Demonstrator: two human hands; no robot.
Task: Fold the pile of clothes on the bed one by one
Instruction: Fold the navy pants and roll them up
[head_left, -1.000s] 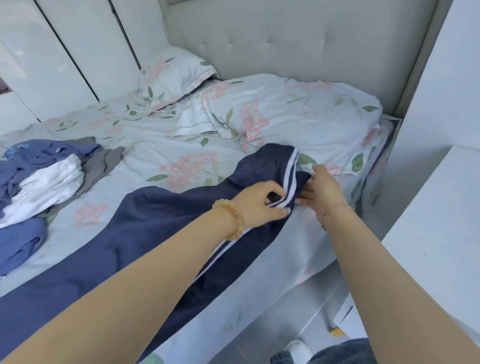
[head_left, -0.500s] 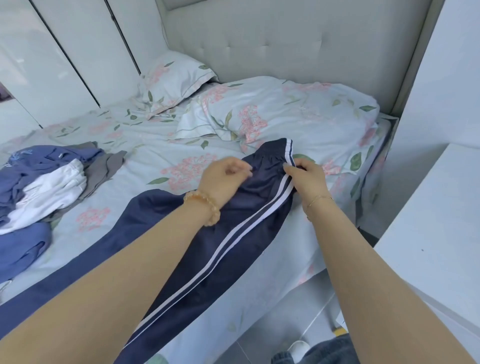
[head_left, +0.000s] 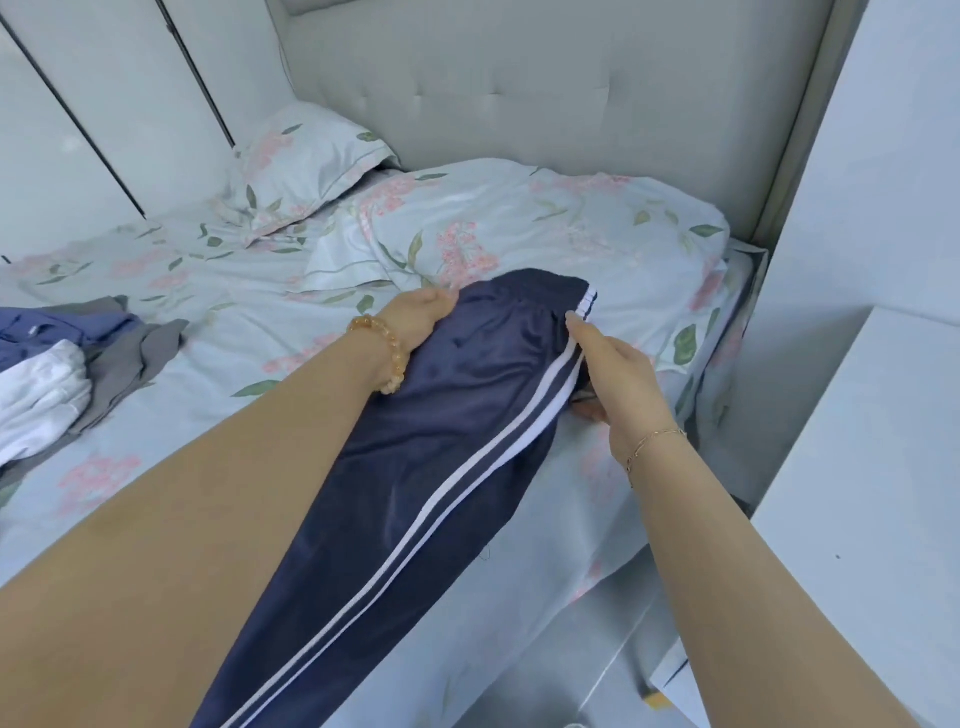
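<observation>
The pile (head_left: 57, 374) lies at the bed's (head_left: 218, 291) left edge. The left hand (head_left: 415, 317) grips the trousers' (head_left: 441, 431) far waistband edge; its fingers are hidden. The right hand (head_left: 618, 379) pinches the striped side, fingers curled on cloth. Risk: the slick fabric slides off the bed's near edge if the grip loosens. Compared with 0.5 s ago, the left hand sits farther out and the waistband is spread flatter.

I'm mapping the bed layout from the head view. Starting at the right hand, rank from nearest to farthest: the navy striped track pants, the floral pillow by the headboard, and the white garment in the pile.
Measured from the right hand:
1. Navy track pants with white side stripes: held in that hand, at centre.
2. Floral pillow: far left, against the headboard.
3. White garment: at the left edge, in the pile.
</observation>
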